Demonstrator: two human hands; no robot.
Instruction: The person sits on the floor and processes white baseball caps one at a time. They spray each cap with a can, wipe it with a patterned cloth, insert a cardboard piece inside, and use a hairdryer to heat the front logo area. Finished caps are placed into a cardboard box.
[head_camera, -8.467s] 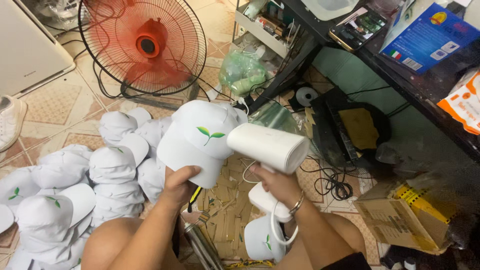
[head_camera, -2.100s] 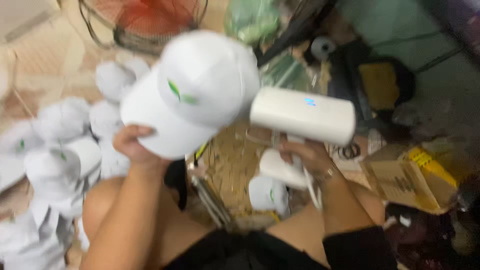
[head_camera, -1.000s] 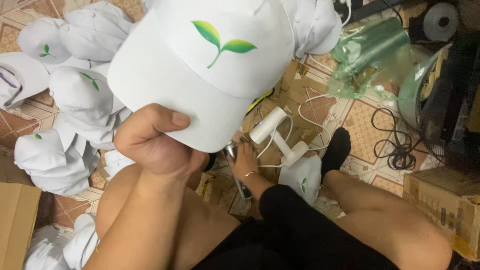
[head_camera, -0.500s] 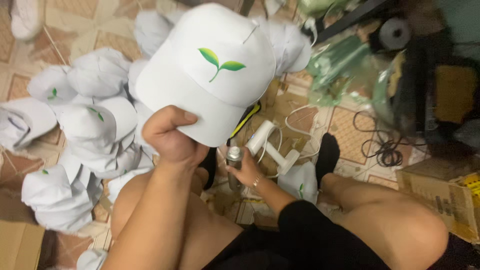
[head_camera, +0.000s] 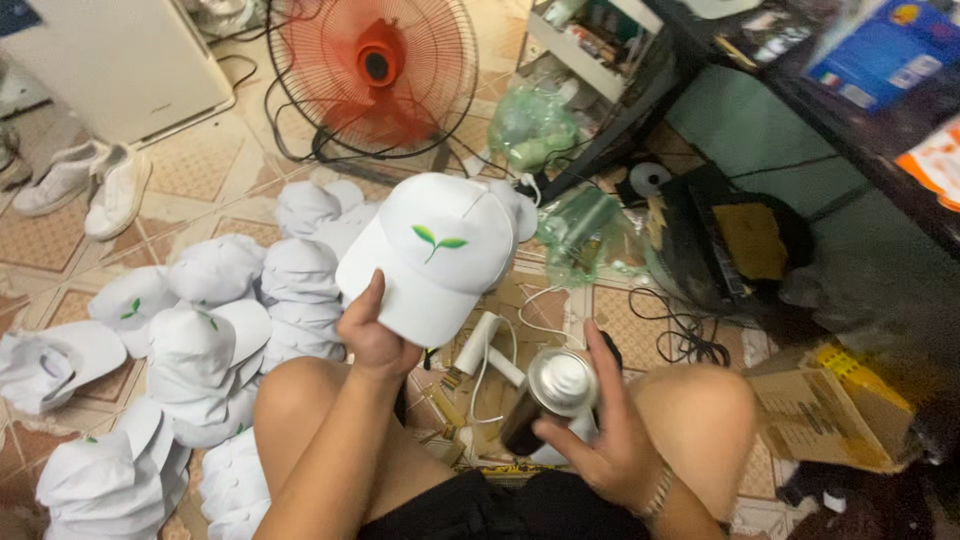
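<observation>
We note the left hand (head_camera: 372, 335) pinching the white cap (head_camera: 432, 255) by its brim, up and left of the spray can (head_camera: 548, 397) clasped upright in the right hand (head_camera: 606, 440).

The white cap (head_camera: 437, 255) is matt woven cloth with a smooth green leaf print. The spray can (head_camera: 550, 397) is metal, its domed top bright and glossy, its body darker. The hair dryer (head_camera: 478, 345) on the floor looks like smooth white plastic. The floor tiles (head_camera: 210, 175) are glazed, with a dull sheen. The cardboard box (head_camera: 820, 420) is rough matt brown paperboard.
</observation>
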